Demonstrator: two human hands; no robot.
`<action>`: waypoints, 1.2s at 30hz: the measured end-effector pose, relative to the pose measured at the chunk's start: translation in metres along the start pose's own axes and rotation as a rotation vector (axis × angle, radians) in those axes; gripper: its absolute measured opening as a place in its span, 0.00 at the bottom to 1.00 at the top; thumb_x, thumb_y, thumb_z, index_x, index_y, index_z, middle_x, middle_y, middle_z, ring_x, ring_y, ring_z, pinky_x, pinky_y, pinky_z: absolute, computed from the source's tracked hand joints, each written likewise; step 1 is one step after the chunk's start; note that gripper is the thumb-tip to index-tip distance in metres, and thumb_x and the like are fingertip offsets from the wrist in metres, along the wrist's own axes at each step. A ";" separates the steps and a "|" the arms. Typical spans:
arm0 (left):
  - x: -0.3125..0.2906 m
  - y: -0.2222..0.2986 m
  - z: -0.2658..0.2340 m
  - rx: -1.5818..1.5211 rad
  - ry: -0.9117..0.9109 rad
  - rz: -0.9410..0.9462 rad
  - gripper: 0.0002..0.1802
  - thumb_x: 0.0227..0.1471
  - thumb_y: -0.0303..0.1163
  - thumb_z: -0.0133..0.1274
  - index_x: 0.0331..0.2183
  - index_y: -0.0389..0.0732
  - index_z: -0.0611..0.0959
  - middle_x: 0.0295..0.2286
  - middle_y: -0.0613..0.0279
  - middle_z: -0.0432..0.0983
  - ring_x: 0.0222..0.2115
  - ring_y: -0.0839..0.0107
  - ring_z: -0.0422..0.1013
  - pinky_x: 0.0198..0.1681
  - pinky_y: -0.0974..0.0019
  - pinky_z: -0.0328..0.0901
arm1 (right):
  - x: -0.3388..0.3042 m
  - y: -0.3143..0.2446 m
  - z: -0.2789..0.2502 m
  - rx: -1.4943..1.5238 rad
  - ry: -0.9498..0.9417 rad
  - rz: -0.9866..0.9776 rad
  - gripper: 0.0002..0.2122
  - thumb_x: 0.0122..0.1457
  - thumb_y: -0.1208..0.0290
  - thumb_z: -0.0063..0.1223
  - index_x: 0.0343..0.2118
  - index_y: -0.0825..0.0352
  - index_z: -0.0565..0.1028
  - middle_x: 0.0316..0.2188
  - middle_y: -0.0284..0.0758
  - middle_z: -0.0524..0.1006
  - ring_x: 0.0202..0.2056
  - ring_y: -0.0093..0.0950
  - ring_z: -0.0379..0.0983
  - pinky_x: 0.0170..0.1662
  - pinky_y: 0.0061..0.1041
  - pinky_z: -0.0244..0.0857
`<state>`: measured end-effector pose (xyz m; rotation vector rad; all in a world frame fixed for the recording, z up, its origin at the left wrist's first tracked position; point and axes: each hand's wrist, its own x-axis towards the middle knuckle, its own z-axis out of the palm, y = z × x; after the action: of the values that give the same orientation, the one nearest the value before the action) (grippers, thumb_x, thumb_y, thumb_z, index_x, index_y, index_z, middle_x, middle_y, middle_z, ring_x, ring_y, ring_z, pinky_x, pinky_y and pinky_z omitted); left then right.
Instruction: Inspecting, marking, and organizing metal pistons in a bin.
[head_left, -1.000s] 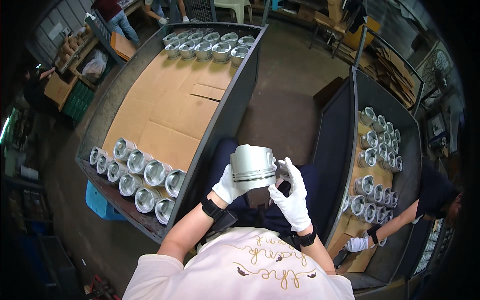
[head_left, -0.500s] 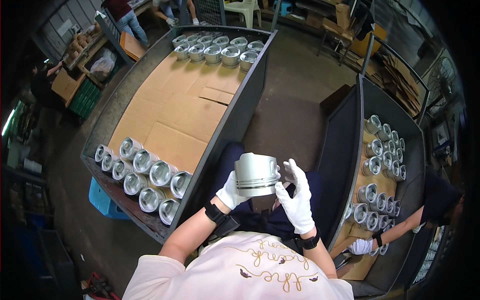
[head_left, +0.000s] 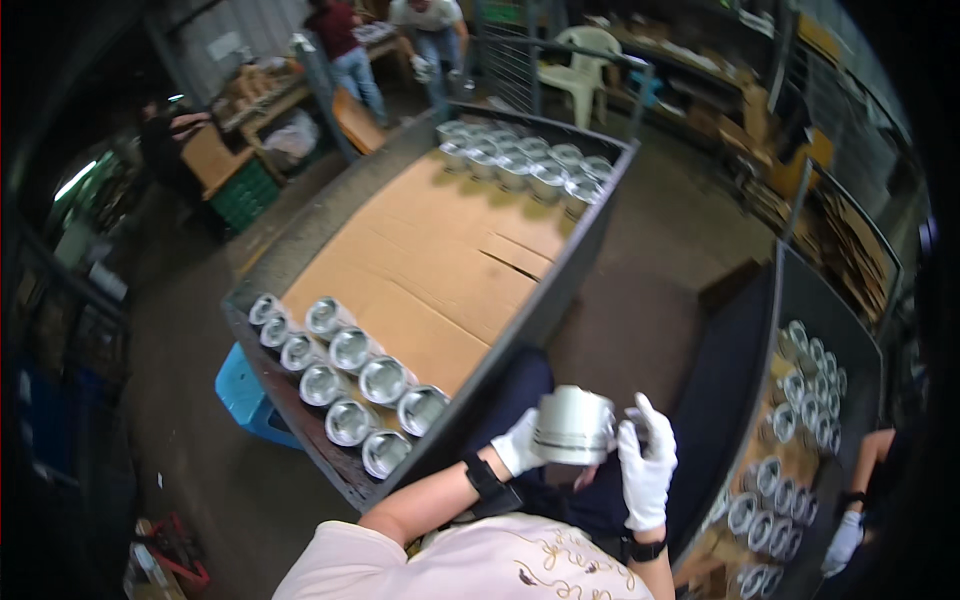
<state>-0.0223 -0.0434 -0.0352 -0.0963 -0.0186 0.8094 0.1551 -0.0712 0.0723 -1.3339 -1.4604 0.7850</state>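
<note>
The left grip is clasped on a silver piston from its left, fingers mostly hidden behind it; the right grip, loosely spread, stands just beside the piston's right side, contact unclear.

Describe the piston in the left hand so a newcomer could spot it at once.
Find the big dark bin left of centre, lined with cardboard. Just to its right, near the lower middle, the white-gloved left hand holds a silvery piston. Unlike the pistons resting in the bin, this one is up in the air, grooved end downward.
</note>
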 end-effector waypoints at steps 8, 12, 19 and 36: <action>-0.017 0.004 -0.044 -0.001 0.090 -0.216 0.28 0.61 0.42 0.37 0.55 0.31 0.66 0.50 0.45 0.70 0.49 0.55 0.69 0.55 0.54 0.63 | -0.026 0.088 -0.034 -0.258 -0.071 0.163 0.21 0.57 0.74 0.54 0.55 0.64 0.68 0.41 0.38 0.76 0.39 0.29 0.74 0.45 0.28 0.67; -0.048 0.018 -0.131 0.333 0.100 -0.041 0.24 0.63 0.33 0.34 0.56 0.30 0.65 0.53 0.47 0.67 0.53 0.56 0.67 0.59 0.57 0.59 | -0.045 0.125 -0.055 -0.355 -0.178 0.242 0.20 0.56 0.70 0.55 0.52 0.67 0.70 0.40 0.42 0.78 0.40 0.30 0.76 0.45 0.29 0.70; -0.043 0.022 -0.078 0.046 0.191 -0.167 0.28 0.59 0.42 0.35 0.52 0.30 0.68 0.47 0.43 0.69 0.49 0.49 0.67 0.57 0.47 0.59 | -0.051 0.078 -0.060 -0.448 -0.101 0.192 0.18 0.57 0.67 0.54 0.50 0.65 0.72 0.38 0.43 0.76 0.40 0.40 0.74 0.45 0.32 0.67; -0.056 0.047 -0.130 0.238 0.300 -0.061 0.45 0.51 0.69 0.39 0.57 0.43 0.66 0.52 0.50 0.67 0.51 0.48 0.65 0.54 0.42 0.58 | -0.366 0.291 -0.354 0.466 1.381 0.998 0.05 0.54 0.74 0.47 0.33 0.66 0.73 0.22 0.35 0.73 0.21 0.29 0.69 0.21 0.26 0.62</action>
<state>-0.0874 -0.0619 -0.1675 0.0087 0.3561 0.7245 0.5607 -0.4219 -0.1651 -1.6091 0.4960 0.4733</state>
